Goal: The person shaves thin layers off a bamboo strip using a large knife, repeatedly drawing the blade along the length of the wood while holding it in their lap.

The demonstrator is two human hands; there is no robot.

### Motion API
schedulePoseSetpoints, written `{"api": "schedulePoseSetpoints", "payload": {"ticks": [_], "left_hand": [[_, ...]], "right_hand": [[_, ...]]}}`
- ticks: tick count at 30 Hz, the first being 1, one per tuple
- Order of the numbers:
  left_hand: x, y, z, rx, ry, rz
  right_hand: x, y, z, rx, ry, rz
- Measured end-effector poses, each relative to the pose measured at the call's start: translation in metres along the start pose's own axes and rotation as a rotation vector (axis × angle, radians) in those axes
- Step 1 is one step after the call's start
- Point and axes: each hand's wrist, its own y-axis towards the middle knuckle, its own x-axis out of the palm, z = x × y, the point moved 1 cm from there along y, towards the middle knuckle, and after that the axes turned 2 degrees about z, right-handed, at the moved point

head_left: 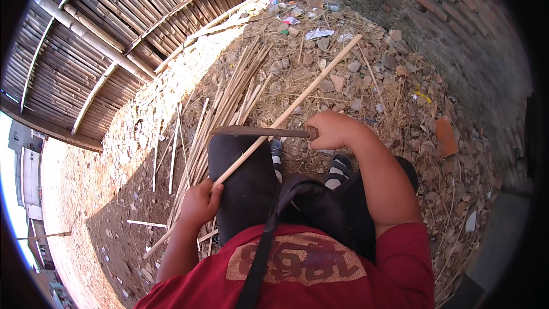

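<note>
Red shirt sits closest. Left hand (200, 200) fingers grip a long bamboo stick (289, 109) (it slants over the lap). Right hand (331, 129) fingers grip a knife (257, 131), blade touching the stick.

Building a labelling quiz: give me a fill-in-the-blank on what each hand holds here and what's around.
1. The left hand grips one end of a long bamboo ____.
2. The right hand holds a knife whose blade points to the person's ____.
3. Cut strips lie piled on the ____.
4. Behind the pile stands a bamboo ____.

Missing words: stick; left; ground; fence
</note>
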Motion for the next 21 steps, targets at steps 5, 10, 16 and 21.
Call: {"api": "schedulePoseSetpoints", "payload": {"ticks": [5,10,16,21], "left_hand": [[0.003,0.004,0.002,0.026,0.028,0.07],[-0.01,0.002,0.012,-0.004,0.035,-0.018],[-0.009,0.007,0.01,0.013,0.054,-0.021],[-0.011,0.003,0.011,-0.028,0.027,-0.016]], "right_hand": [[-0.002,0.014,0.061,0.25,0.733,0.044],[0.011,0.014,0.031,0.06,0.19,0.168],[0.014,0.013,0.049,0.193,0.366,-0.085],[0.01,0.02,0.035,0.187,0.297,0.015]]}}
